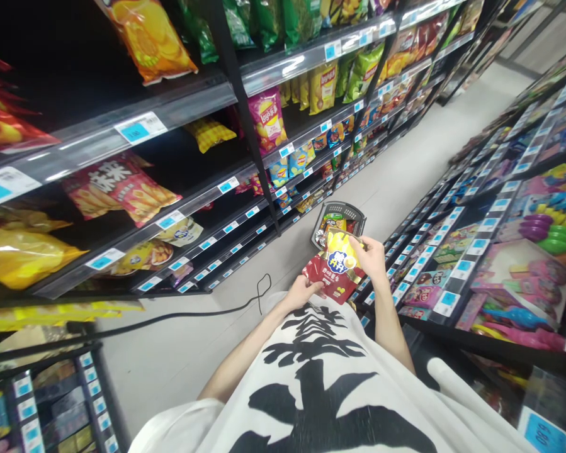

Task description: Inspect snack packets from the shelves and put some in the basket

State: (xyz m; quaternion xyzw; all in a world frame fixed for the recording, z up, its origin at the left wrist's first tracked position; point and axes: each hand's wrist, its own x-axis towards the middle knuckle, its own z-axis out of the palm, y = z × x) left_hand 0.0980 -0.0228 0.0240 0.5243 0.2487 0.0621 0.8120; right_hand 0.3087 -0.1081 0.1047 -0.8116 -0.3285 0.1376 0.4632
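In front of my waist I hold a snack bag [332, 290], yellow at the top with a blue and white logo and dark red below. Whether it is one bag or two overlapping ones I cannot tell. My left hand [304, 293] is closed on its lower left edge. At the upper right edge, my right hand [371, 257] pinches it between thumb and fingers. Just beyond the bag, a dark grey shopping basket [318, 228] stands on the floor with several colourful packets inside, partly hidden by the bag.
Shelves of chip bags [268, 119] rise along the left. Shelves of toys and small packets [523, 286] run along the right. Between them, the grey aisle floor [400, 167] stretches away. A black cable [188, 314] crosses the floor at left, near a low rack [56, 402].
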